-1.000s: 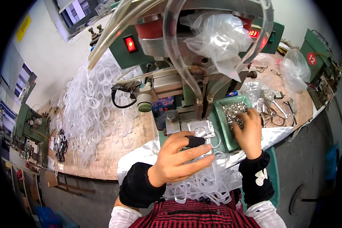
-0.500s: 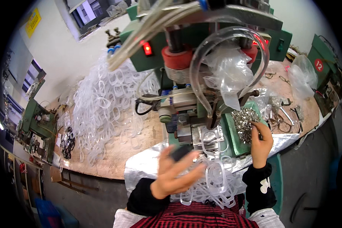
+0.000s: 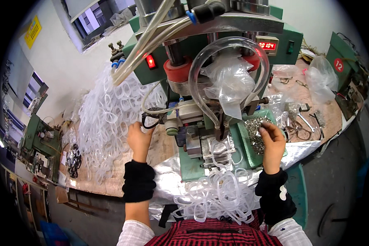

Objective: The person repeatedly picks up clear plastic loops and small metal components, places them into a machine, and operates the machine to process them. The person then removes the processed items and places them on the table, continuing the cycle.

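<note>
My left hand point(image 3: 139, 140) reaches up at the right edge of a big heap of clear plastic eyeglass frames point(image 3: 106, 106). Its fingers are curled together beside a black cable; what they hold, if anything, is hidden. My right hand point(image 3: 272, 143) is over a green tray point(image 3: 244, 141) of small shiny metal parts point(image 3: 256, 133), thumb and fingertips drawn together. Whatever lies in that pinch is too small to make out. Between my hands, a clear frame point(image 3: 220, 149) rests on the metal fixture of a green press point(image 3: 192, 162). More clear frames point(image 3: 217, 194) are piled before me.
A clear hose point(image 3: 199, 61) and a plastic bag point(image 3: 229, 80) hang at the press front. Right of the tray lie a wrench point(image 3: 305, 122) and loose frames. Silver foil point(image 3: 168, 176) covers the table's front edge. Black frames point(image 3: 74, 162) lie far left.
My left hand has swung from in front of the press to the left, up to the heap of clear frames. My right hand stays at the tray. The view has shifted slightly.
</note>
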Demonstrator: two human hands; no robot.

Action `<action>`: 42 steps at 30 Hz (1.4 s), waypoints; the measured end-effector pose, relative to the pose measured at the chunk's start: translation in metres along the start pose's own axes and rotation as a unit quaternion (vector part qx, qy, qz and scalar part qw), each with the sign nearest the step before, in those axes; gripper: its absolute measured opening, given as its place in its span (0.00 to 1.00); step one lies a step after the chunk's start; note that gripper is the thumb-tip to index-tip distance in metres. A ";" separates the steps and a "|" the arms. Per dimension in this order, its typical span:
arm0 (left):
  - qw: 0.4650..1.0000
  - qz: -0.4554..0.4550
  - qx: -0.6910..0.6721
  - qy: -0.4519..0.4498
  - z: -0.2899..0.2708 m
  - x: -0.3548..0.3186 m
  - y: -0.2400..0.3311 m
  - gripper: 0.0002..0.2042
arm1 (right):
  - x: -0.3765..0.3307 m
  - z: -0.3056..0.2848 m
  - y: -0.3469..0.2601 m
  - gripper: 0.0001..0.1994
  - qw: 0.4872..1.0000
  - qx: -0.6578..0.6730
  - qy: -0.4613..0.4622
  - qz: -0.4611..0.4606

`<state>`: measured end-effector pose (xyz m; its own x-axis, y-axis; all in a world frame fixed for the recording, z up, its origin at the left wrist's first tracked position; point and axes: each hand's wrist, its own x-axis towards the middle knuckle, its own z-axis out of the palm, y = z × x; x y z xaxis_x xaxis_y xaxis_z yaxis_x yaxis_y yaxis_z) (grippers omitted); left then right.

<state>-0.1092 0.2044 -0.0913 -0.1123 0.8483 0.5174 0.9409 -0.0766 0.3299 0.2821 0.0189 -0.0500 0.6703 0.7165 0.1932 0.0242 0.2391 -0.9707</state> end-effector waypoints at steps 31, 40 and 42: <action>0.747 0.253 -0.607 0.098 -0.156 -0.035 0.182 0.10 | -0.045 0.081 -0.079 0.24 0.977 0.141 -0.151 0.047; 0.748 0.439 -0.494 -0.054 -0.133 -0.069 0.168 0.12 | -0.025 0.030 -0.073 0.17 0.942 -0.215 -0.213 -0.147; 0.736 0.497 -0.457 -0.035 -0.125 -0.074 0.181 0.17 | -0.008 0.005 -0.041 0.13 0.880 -0.398 -0.148 -0.211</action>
<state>0.0300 0.0621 0.0287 0.5342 0.1567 0.8307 -0.0663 -0.9719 0.2259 0.2717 0.0068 -0.0108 0.2570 0.8417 0.4749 0.8162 0.0742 -0.5731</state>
